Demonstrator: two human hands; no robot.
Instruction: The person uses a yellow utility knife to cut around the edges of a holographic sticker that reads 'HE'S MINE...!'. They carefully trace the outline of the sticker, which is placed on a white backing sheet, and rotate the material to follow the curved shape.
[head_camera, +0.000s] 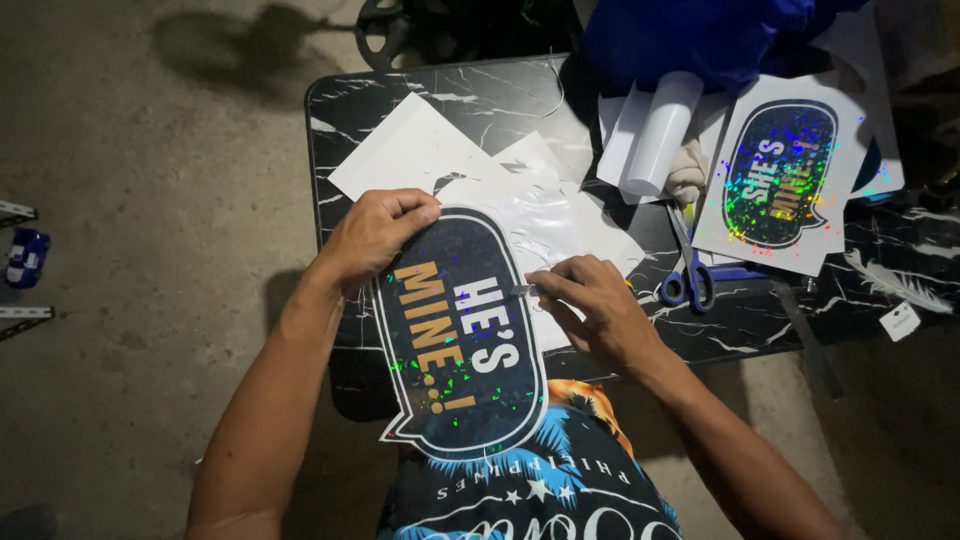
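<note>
A dark speech-bubble shaped card (455, 345) with white border, lettering and holographic flecks lies over the near edge of a black marble-pattern table (480, 90). My left hand (375, 235) grips the card's upper left edge. My right hand (590, 305) pinches a small metal blade (525, 290) against the card's right edge. White paper offcuts (545, 215) lie under and behind the card.
A second speech-bubble print on an uncut white sheet (785, 180) lies at the right. Blue-handled scissors (690, 280) sit beside it. A white roll (660, 130) and blue cloth (700, 35) are at the back. A white sheet (410, 150) lies behind my left hand. Concrete floor surrounds the table.
</note>
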